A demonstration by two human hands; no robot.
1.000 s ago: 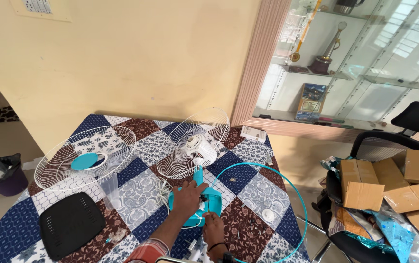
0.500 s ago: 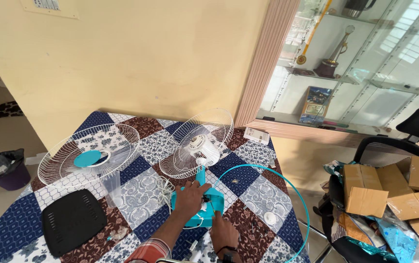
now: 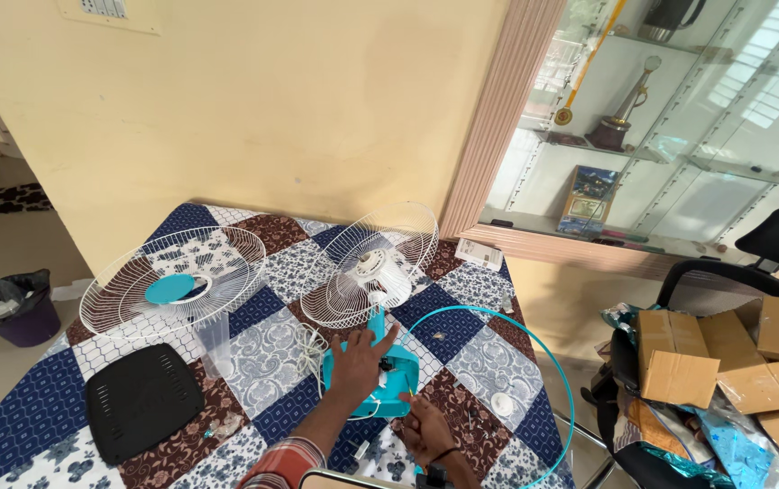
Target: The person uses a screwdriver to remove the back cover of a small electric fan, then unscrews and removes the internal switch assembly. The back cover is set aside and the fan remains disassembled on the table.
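Left hand (image 3: 358,360) lies flat, fingers spread, pressing on the turquoise fan motor housing (image 3: 380,376) at the table's near middle; right hand (image 3: 427,433) sits just below it at the housing's lower edge, fingers curled, though what it pinches cannot be told. Patchwork tablecloth (image 3: 253,340) covers the table. White rear fan guard (image 3: 376,263) stands tilted, attached at the housing's far end. White front guard with turquoise centre cap (image 3: 172,281) lies well apart to the left. Turquoise guard ring (image 3: 534,362) arcs round the housing's right side. Black fan base plate (image 3: 140,398) lies at near left. Clear fan blade (image 3: 213,340) rests between guard and base plate. Judgement: firm, even downward pressure from the flat hand would keep the housing steady, with fingers kept away from the white cord (image 3: 312,349).
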